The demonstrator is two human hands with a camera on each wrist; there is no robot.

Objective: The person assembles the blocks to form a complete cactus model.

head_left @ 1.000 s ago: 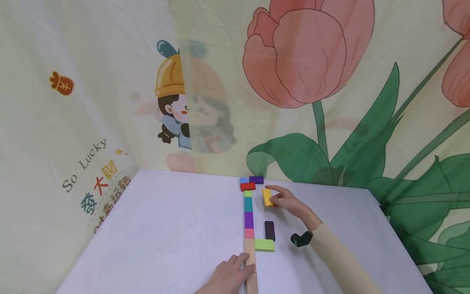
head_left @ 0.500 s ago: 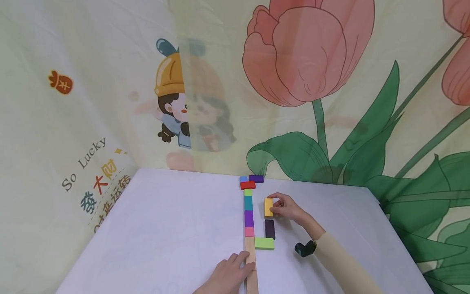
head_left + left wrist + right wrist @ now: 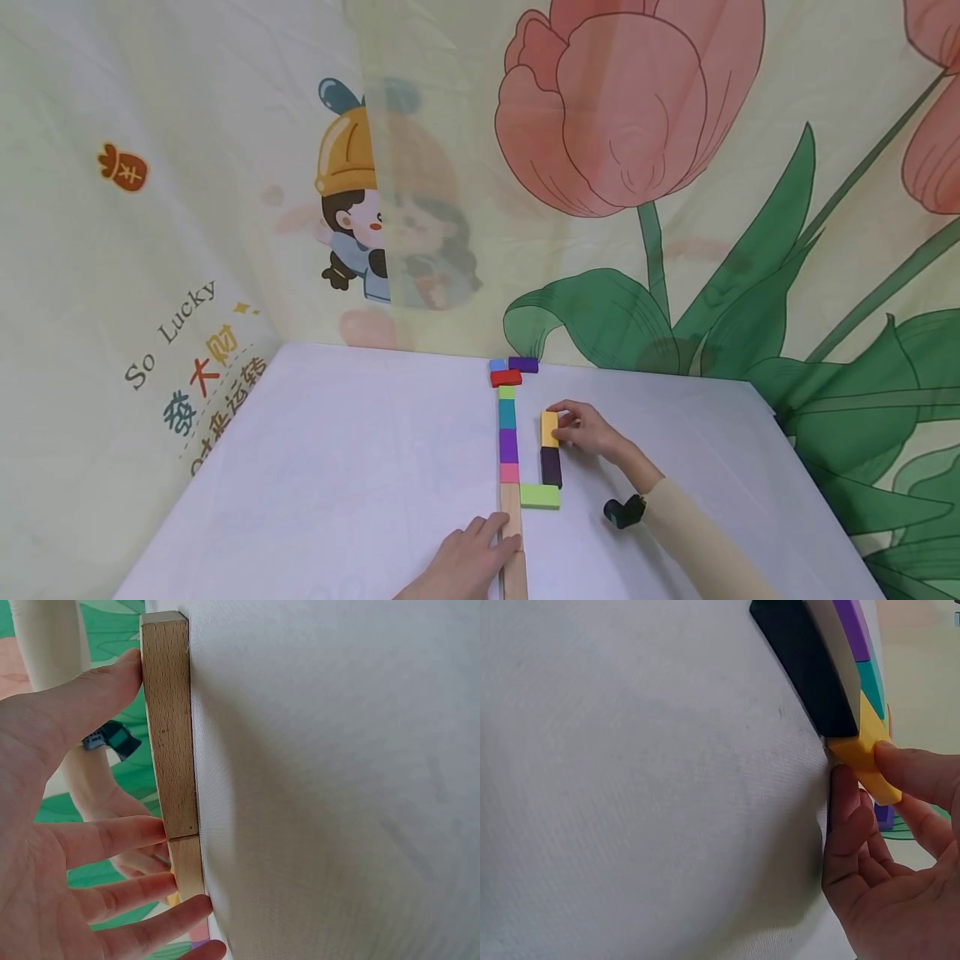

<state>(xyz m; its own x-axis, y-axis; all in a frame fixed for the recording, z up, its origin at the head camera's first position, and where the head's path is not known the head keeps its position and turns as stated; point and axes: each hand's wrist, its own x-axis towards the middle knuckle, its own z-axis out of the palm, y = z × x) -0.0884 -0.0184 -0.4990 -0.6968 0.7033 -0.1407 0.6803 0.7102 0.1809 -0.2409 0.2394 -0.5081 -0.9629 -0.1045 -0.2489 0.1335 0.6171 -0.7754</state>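
In the head view my right hand [image 3: 588,429] pinches a yellow block [image 3: 550,429] between thumb and fingers. Its near end meets the far end of a black block [image 3: 551,467], and the right wrist view shows the yellow block [image 3: 866,754] against the black one [image 3: 814,671]. A light green block [image 3: 540,497] lies crosswise at the black block's near end. My left hand [image 3: 472,554] rests along the wooden blocks [image 3: 513,575] at the front. In the left wrist view its extended fingers [image 3: 124,904] and thumb touch the side of the wood [image 3: 169,727].
Beyond the wood, a straight row continues with pink [image 3: 509,473], purple [image 3: 508,446], teal [image 3: 507,414] and green [image 3: 507,392] blocks. A red block [image 3: 506,378], a blue block [image 3: 497,365] and a dark purple block [image 3: 523,365] lie at the table's back edge, before the printed curtain.
My right hand has brought the yellow block nearer and straightened it, closing the gap to the black block. The left hand stays on the wooden blocks.
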